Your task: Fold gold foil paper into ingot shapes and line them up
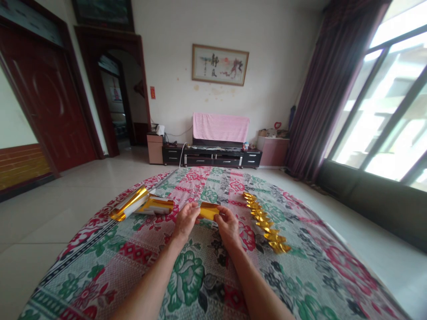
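A small piece of gold foil paper [208,210] is held between both hands above the floral cloth [187,271]. My left hand [185,221] pinches its left end with the fingers closed. Its right end is gripped the same way by my right hand [227,223]. To the right runs a row of several folded gold paper pieces [265,222], laid from far to near. At the left lies a loose stack of gold foil sheets [142,204], partly curled.
The cloth covers a round surface standing on a pale tiled floor [40,213]. Beyond it are a low black TV cabinet [213,156] with a pink cover, a dark wooden door [50,102] at the left, and a curtained window [383,102] at the right.
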Motion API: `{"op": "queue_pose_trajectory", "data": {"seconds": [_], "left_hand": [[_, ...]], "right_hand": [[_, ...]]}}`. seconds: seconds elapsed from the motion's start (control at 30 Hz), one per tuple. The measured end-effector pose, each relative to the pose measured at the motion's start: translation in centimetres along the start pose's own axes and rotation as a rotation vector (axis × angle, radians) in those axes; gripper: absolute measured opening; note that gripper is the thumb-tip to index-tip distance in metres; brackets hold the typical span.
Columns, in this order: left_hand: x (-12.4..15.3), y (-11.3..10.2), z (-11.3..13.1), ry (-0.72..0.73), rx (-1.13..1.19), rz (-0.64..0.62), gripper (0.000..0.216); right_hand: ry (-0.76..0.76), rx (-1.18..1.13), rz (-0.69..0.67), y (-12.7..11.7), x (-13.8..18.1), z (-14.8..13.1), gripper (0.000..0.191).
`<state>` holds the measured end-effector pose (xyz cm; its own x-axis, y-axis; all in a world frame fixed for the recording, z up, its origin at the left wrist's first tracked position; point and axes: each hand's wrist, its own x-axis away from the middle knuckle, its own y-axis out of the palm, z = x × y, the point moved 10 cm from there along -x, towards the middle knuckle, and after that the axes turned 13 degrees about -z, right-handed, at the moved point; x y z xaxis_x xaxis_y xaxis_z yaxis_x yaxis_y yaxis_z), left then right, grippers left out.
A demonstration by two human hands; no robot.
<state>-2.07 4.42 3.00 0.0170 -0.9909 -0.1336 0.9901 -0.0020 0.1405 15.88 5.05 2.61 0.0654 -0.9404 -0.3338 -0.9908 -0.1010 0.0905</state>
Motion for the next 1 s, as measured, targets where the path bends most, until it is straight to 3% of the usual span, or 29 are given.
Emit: {"op": "queue_pose_trajectory", "data": {"seconds": [0.17,0.33,0.47,0.73,1.0], "left_hand": [[-0.1,0.4,0.3,0.068,-0.095,-0.065,0.017],[0.1,1.9,1.2,0.164,-0.238,-0.204,0.035],[0.6,2.3,2.7,0.268,-0.349,-0.210,0.031],[0.1,1.5,2.2,0.247,-0.398,-0.168,0.028],[0.4,1.8,2.2,0.185,-0.256,-0.186,0.022]], "right_hand": [[-0.008,-0.017,0.012,-0.1,0.0,0.1,0.035],[-0.016,-0.014,-0.005,0.1,0.1,-0.4,0.033],[-0.036,0.077,-0.005,0.0,0.3,-1.5,0.027],[-0.109,0.129,-0.168,1.7,0.7,-3.9,0.019],[-0.149,0.256,-0.141,1.5,0.6,-3.7,0.020]]}}
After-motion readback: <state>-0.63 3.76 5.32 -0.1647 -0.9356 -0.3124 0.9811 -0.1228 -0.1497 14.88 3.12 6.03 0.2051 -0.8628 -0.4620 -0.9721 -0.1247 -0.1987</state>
